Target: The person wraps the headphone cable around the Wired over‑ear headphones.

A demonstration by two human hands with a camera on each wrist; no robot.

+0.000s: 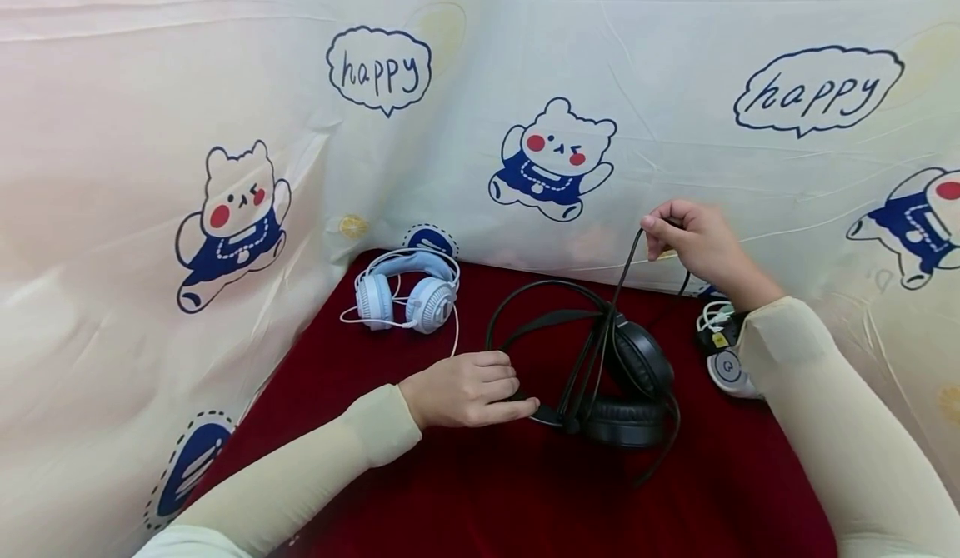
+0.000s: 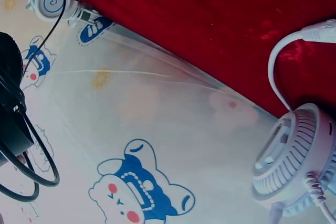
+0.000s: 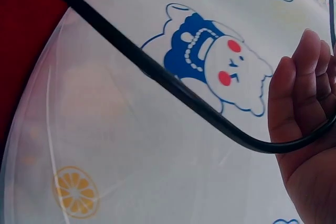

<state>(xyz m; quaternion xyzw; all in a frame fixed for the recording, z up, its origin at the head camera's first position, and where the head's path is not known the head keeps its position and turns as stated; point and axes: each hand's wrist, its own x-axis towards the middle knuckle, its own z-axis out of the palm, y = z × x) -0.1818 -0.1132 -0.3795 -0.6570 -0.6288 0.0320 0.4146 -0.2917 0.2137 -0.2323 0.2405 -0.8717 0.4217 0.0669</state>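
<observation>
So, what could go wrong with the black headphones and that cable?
The raised black cable runs from the right grip down to the black headphones, where several strands bunch together, so it might knot or snag. A hard tug could also drag the headphones along the red cloth. And the thin white cable of the white headphones disappears behind the left grip, so it might get caught.

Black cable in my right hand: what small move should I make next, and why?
I'd probably lower the right hand slightly, easing the black cable down toward the black headset. That hand holds the cable up in the air, while more strands run close together beside the headset; the left hand, at the headset, could likely steady it.
</observation>
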